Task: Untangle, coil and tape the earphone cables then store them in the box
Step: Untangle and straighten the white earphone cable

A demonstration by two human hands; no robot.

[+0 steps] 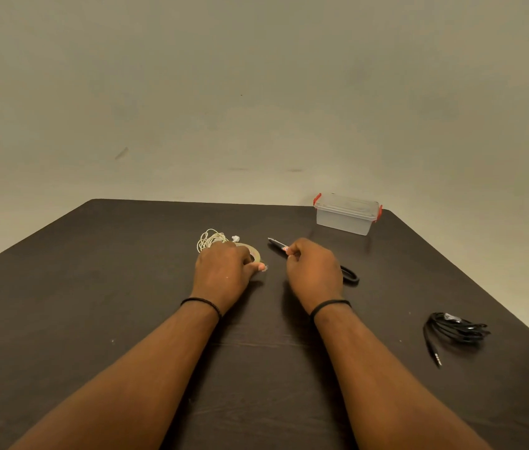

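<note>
On the dark table (pixel 94 287), the white earphone cable (pixel 211 239) lay in a loose tangle just beyond your left hand (pixel 224 271), which rested over the tape roll (pixel 253 251) with its grip curled round the roll and the thumb tip pinching what looked like a bit of tape at the near right edge. Just to the right, your right hand (pixel 311 271) had its grip closed on the scissors (pixel 281 247), blades pointing far-left and a black handle loop showing at its right. The lidded clear box (pixel 347 216) with red clips stood at the far right, and the black earphone cable (pixel 454 329) lay bundled near the right edge, well apart from both hands.
</note>
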